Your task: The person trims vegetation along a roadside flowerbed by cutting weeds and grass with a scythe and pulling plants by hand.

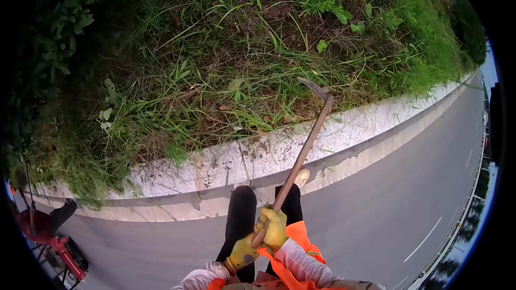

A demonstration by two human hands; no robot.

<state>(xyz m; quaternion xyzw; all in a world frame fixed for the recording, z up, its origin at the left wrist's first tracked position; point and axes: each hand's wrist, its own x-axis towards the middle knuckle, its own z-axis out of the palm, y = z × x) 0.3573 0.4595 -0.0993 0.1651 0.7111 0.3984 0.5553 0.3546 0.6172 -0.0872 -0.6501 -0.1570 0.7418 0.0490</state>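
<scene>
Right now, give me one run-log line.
Left hand: at near end of handle | right hand: grip farther up | hooked blade: over grass, contact unclear

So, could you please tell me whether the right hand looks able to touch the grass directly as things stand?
Probably not: the right hand is wrapped around the handle, and the kerb lies between it and the grass.
</scene>
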